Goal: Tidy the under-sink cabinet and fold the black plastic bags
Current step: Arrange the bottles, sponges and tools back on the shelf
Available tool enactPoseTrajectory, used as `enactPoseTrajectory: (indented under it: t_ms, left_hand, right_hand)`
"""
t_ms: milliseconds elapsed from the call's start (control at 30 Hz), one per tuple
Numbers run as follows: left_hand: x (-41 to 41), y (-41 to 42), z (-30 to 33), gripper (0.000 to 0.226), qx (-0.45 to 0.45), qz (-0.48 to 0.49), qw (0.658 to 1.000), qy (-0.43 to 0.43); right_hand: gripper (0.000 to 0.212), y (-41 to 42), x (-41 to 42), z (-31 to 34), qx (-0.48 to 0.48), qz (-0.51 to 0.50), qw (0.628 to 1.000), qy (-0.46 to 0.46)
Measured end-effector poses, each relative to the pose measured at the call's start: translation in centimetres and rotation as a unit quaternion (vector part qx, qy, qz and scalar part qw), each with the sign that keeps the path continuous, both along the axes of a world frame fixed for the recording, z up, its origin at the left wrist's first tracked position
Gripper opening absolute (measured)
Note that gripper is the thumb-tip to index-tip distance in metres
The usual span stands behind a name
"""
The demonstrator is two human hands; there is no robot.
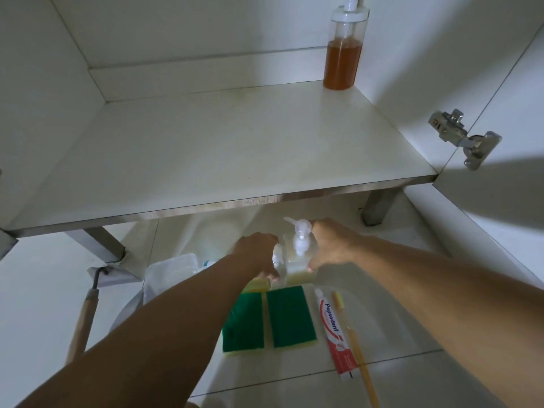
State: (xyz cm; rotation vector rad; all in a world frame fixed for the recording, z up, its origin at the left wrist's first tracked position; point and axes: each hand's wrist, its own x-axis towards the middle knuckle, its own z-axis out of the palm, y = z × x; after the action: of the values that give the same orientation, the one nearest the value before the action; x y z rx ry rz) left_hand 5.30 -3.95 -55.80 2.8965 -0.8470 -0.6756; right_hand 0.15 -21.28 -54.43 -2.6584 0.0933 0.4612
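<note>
On the floor at the far left lies a wooden handle (81,322) with a dark metal hook at its top, beside the cabinet's left leg (98,245). Right of it sits a clear plastic tub (167,272), partly hidden by the left forearm. The left hand (259,253) reaches down with fingers curled round a small bottle of yellow liquid (259,285), most of it hidden under the hand. Just beside it stands a clear pump bottle (298,260) of pale yellow liquid; the right hand (331,245) grips its right side, fingers wrapped round the body. Near of both bottles, two green sponges (266,319) lie side by side, yellow edges showing. To their right lies a red-and-white toothpaste tube (335,334) reading "Pepsodent", with a yellow toothbrush (357,348) touching its right edge. Above, the cabinet shelf (223,148) is open across its width, its front edge running just far of the hands; only a pump bottle of amber liquid (343,48) stands in its far right corner. A metal hinge (462,136) sits on the right wall.
</note>
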Motion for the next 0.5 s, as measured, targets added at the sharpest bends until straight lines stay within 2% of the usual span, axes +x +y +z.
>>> enactPoseTrajectory:
  t_ms: [67, 200, 333, 500]
  left_hand:
    - [-0.01, -0.04, -0.21, 0.058, -0.007, 0.003, 1.000, -0.003]
    - [-0.10, 0.06, -0.29, 0.059, -0.021, 0.012, 1.000, -0.007]
    - [-0.10, 0.15, -0.45, 0.048, -0.032, 0.016, 0.999, -0.002]
    - [-0.11, 0.48, -0.74, 0.055, -0.045, 0.022, 0.999, -0.007]
  right_hand:
    - [0.061, -0.06, 0.02, -0.14, -0.002, 0.001, 1.000, -0.001]
    - [0.057, -0.07, 0.07, -0.33, -0.001, -0.001, 1.000, -0.006]
    - [0.051, -0.02, -0.11, -0.42, 0.005, -0.016, 1.000, -0.009]
    - [0.050, -0.27, -0.51, -0.42, 0.022, -0.017, 1.000, -0.009]
